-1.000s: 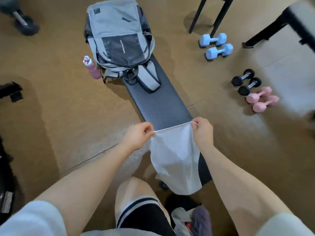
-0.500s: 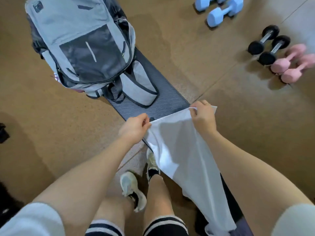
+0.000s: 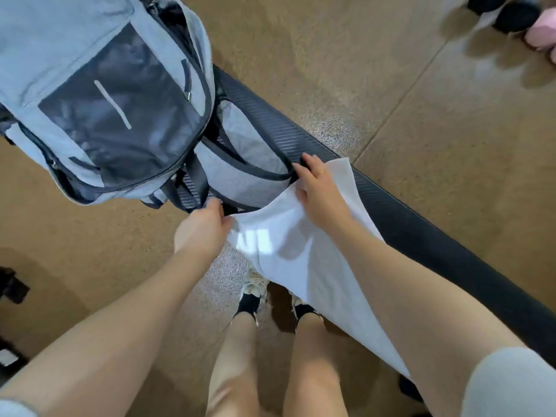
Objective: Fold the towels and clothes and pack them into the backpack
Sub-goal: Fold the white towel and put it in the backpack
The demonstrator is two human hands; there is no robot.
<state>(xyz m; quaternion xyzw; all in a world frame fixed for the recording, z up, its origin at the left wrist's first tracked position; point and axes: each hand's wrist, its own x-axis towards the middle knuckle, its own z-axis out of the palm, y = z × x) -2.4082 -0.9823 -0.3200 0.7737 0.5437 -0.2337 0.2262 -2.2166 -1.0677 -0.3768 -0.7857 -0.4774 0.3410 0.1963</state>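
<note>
Head view, looking straight down. My left hand [image 3: 202, 228] pinches the near-left corner of the white towel [image 3: 304, 260], fingers curled round the edge. My right hand [image 3: 317, 188] grips the far edge of the same towel, thumb under and fingers over, fingertips reaching the dark trim of the backpack [image 3: 99, 94]. The towel hangs between both hands and trails down along my right forearm, partly over the black mat [image 3: 421, 230]. Grey backpack sits at upper left, its lower end on the mat's far part — main zip looks parted, I can't tell how far. My two shoes [image 3: 254, 284] stand on the brown floor [image 3: 391, 70] under the towel. Black and pink dumbbells [image 3: 523, 22] at top right — blurred.
</note>
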